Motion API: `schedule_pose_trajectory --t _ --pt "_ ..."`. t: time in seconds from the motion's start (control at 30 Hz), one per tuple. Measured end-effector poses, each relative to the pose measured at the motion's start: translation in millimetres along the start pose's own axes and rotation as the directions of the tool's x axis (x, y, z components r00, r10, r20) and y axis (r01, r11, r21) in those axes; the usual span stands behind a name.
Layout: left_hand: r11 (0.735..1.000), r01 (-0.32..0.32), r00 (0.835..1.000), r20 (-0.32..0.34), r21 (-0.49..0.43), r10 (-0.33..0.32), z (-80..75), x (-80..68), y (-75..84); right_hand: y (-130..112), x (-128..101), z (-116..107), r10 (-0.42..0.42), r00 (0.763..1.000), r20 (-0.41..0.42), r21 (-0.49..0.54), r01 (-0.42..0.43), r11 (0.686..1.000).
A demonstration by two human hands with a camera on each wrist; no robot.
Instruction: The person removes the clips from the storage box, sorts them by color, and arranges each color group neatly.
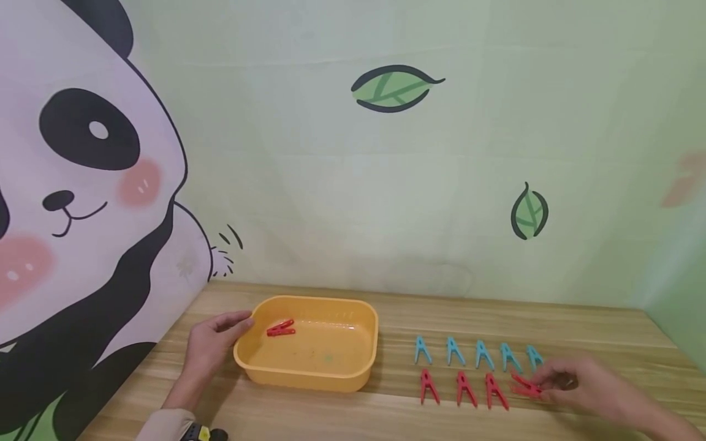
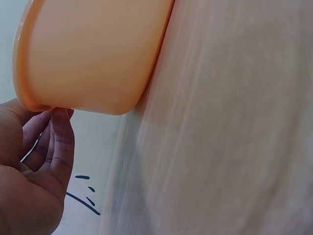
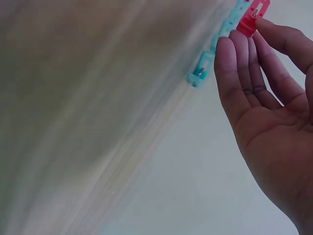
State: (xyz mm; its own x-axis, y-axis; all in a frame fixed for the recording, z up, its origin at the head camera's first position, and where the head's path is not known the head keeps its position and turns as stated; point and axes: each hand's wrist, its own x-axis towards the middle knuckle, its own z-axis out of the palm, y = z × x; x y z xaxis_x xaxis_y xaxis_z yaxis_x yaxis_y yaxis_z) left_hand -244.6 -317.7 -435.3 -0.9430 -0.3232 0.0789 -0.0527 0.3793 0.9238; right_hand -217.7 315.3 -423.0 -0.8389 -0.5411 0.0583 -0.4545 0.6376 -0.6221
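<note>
Our right hand (image 1: 573, 386) pinches a red plastic clothespin (image 1: 525, 386); we should lift it cleanly while our left hand's (image 1: 212, 343) curled fingers steady the yellow plastic tub (image 1: 364, 361).

Yellow tub (image 1: 309, 373), red pegs (image 1: 464, 388), blue pegs (image 1: 481, 354), wood-grain table (image 1: 496, 318)
</note>
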Motion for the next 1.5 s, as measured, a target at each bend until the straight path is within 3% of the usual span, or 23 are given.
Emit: schedule_pose_trajectory --t 0.27,0.57,0.77,1.0,1.13,1.3,1.5 --pt "1.0 0.001 1.0 -0.005 0.001 -0.001 -0.1 0.3 -1.6 6.5 -1.0 7.2 0.054 0.997 0.05 0.059 -0.057 0.997" --pt "1.0 0.003 1.0 0.003 -0.004 -0.003 -0.6 0.9 -1.2 3.4 0.8 10.3 0.105 0.994 0.015 0.028 -0.106 0.994" --pt "1.0 -0.009 1.0 0.002 0.004 0.009 -1.0 0.3 -0.7 3.9 4.6 10.6 0.07 0.997 0.018 -0.029 -0.07 0.997" --pt "1.0 -0.012 1.0 0.004 0.009 0.012 -0.3 -0.1 -0.1 10.2 3.4 8.5 -0.052 0.999 0.006 -0.034 0.052 0.998" --pt "1.0 -0.014 1.0 0.005 0.006 0.014 -0.1 0.2 -0.3 5.1 4.0 7.6 0.04 0.999 -0.029 -0.039 -0.041 0.998" --pt "1.0 -0.012 1.0 0.006 0.003 0.012 -0.2 0.4 -0.8 -8.9 7.8 11.6 0.198 0.977 -0.073 -0.067 -0.203 0.977" --pt "1.0 -0.01 1.0 0.006 0.004 0.01 -0.1 0.2 -0.4 -10.2 9.5 15.7 0.171 0.983 -0.063 -0.057 -0.175 0.983"
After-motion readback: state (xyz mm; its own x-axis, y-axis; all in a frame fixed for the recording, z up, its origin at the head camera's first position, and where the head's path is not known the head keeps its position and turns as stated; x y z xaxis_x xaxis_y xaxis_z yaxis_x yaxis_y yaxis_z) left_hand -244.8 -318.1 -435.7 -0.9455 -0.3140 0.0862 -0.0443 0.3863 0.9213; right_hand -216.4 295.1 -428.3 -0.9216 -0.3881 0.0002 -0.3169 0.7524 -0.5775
